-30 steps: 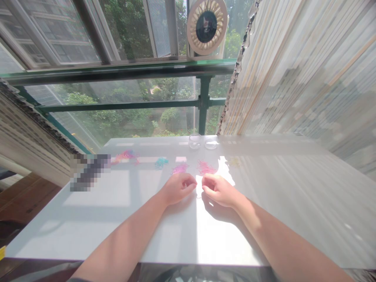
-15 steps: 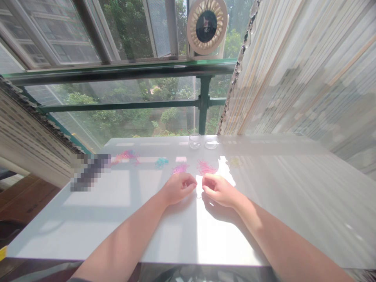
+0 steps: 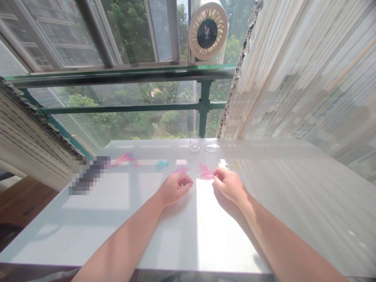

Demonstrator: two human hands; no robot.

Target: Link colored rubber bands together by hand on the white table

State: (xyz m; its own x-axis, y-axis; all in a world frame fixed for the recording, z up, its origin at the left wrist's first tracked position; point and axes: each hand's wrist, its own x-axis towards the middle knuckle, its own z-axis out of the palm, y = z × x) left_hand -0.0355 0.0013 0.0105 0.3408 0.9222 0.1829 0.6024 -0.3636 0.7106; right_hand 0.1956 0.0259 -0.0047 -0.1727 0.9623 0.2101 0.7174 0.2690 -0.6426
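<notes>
Small loops or strands lie in loose piles across the white table [image 3: 111, 219]. My right hand [image 3: 229, 183] is pinched at the right edge of the pink pile [image 3: 205, 171]; whatever its fingertips hold is too small to make out. Left of it, my left hand [image 3: 175, 188] rests just in front of the purple pile [image 3: 181, 169], thumb and forefinger pressed together, and anything between them cannot be made out. A teal pile [image 3: 161, 165] lies further left, and a faint yellow pile [image 3: 235, 165] is beyond my right hand.
Two clear round dishes, one [image 3: 195, 145] deeper and one [image 3: 211, 147] flatter, stand near the back edge. A mixed-colour pile [image 3: 126, 158] and a blurred dark object [image 3: 91, 174] lie at the left. Behind the table are a green railing [image 3: 126, 109] and a fan [image 3: 207, 33].
My right hand has moved right and slightly forward, away from my left hand to the edge of the pink pile. My left hand has shifted slightly left.
</notes>
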